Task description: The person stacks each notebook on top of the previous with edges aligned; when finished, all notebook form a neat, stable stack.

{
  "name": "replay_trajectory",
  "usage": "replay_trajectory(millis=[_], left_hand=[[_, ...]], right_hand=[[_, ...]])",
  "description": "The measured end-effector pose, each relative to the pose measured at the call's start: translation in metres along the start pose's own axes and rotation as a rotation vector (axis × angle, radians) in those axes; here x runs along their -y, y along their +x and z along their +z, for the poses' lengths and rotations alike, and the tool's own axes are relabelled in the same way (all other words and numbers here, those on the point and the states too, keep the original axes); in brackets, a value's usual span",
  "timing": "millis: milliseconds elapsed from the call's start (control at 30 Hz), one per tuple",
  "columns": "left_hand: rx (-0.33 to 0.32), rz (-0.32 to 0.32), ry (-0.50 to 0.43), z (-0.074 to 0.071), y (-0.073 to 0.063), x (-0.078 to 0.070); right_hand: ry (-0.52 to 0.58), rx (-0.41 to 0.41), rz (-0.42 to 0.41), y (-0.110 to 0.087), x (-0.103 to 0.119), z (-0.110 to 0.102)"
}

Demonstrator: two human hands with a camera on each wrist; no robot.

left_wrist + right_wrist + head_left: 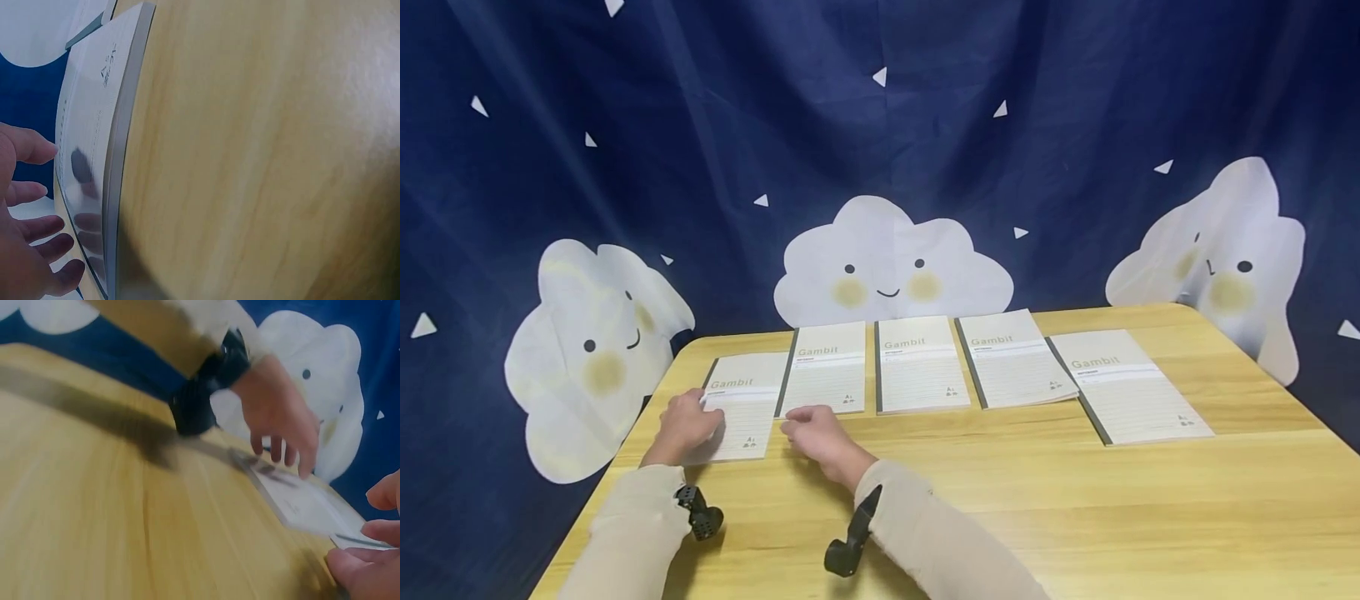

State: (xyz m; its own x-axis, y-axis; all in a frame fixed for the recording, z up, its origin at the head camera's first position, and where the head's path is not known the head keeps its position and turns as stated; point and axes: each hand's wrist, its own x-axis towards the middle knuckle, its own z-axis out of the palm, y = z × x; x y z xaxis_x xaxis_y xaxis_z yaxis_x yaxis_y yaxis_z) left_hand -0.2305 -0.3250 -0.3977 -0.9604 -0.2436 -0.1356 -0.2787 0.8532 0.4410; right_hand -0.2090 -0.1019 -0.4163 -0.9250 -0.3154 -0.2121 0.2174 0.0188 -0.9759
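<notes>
My left hand (687, 425) is over the left edge of the leftmost pale Gambit notebook (747, 417), which lies flat on the table. In the left wrist view its fingers (41, 228) are spread beside that notebook, casting shadows on the cover. My right hand (823, 437) is at the lower left corner of the second notebook (831, 360), its fingers loosely bent. The right wrist view has its thumb (350, 565) and fingertips overlapping a notebook corner. Both notebooks have dark spines on their left sides.
Further along the row lie a third notebook (921, 367), a fourth (1013, 358) and a fifth (1131, 387), the last angled and nearer the front. They rest on a wooden table (1000, 517). Behind hangs a dark blue curtain (820, 108) with smiling clouds.
</notes>
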Motion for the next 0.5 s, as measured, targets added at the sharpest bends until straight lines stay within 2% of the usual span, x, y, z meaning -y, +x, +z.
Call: replay_trajectory(millis=[200,500], left_hand=[[0.000,0.000,0.016,0.001,0.001,0.004],[-0.006,-0.001,0.017,-0.002,-0.004,0.003]], right_hand=[[0.169,-0.004,0.034,0.002,0.003,0.020],[0.352,0.000,0.093,0.005,0.009,0.032]])
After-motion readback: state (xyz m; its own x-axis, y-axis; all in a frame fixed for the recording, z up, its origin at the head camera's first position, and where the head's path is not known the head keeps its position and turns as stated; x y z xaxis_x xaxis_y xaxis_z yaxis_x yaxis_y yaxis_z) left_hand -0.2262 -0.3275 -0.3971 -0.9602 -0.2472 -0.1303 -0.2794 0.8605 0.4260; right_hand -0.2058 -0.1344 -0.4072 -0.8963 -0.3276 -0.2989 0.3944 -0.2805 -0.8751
